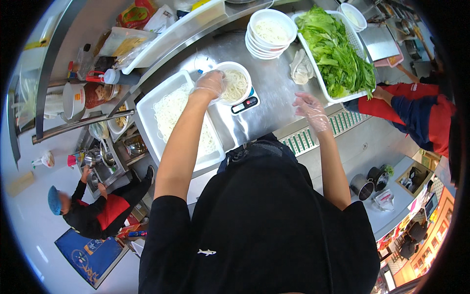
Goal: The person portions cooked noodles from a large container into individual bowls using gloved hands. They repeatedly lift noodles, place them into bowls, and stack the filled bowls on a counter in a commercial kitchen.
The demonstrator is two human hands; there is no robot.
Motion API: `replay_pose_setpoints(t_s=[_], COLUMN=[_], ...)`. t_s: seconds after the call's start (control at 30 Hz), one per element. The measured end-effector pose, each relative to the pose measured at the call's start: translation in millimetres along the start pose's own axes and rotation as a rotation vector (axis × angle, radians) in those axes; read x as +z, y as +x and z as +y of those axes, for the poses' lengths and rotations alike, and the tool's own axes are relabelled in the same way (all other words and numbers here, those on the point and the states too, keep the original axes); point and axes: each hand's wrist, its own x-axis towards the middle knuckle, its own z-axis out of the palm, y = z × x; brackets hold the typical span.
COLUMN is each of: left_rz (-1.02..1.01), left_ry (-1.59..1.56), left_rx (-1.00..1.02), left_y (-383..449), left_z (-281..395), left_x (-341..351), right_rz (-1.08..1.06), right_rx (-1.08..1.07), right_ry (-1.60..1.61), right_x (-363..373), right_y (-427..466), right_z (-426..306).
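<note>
My left hand [211, 85], in a clear plastic glove, is at the left rim of a white bowl [248, 75]. Its fingertips reach over the pale noodles [234, 85] inside; whether they pinch any is hidden. Under the bowl sits a small digital kitchen scale [251, 104] with its display toward me. A white tub [219, 151] of loose noodles [172, 114] stands to the left, partly beneath my left forearm. My right hand [311, 111], also gloved, hovers by the steel counter's front edge, fingers apart and holding nothing.
Stacked white bowls [270, 47], the top one with noodles, stand at the back. A crumpled pale cloth [302, 67] lies beside a white basket [329, 98] of leafy greens [332, 55]. One co-worker [411, 103] stands at right beyond the basket, another [106, 209] at left by a metal counter.
</note>
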Motion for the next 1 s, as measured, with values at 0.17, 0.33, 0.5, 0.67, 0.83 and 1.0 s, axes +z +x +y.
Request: replay_pose_setpoints(t_s=[0.17,0.33,0.5,0.67,0.83,1.0], left_rz=[0.065,0.239,0.542,0.726,0.46,0.341], left_ry=[-0.204,-0.81,-0.924,-0.693,-0.345,-0.498], left_rx=[0.138,0.061,-0.257,-0.552,-0.633,-0.816], left_y=[-8,-51,-95,-142,-183,-175], left_z=[-13,0,-51,-154,-163,-137], left_x=[-1,-14,39,189,278,265], right_rz=[0.167,0.259,0.247,0.141,0.06,0.019], right_rx=[0.06,0.069,0.083,0.069,0.104,0.118], right_ry=[0.105,0.09,0.048,0.001,-0.154,-0.244], right_x=[-26,-42,-42,-32,-31,-23], right_y=[-26,-27,-26,-19,-12,-16], right_z=[20,58,77,75,83,73])
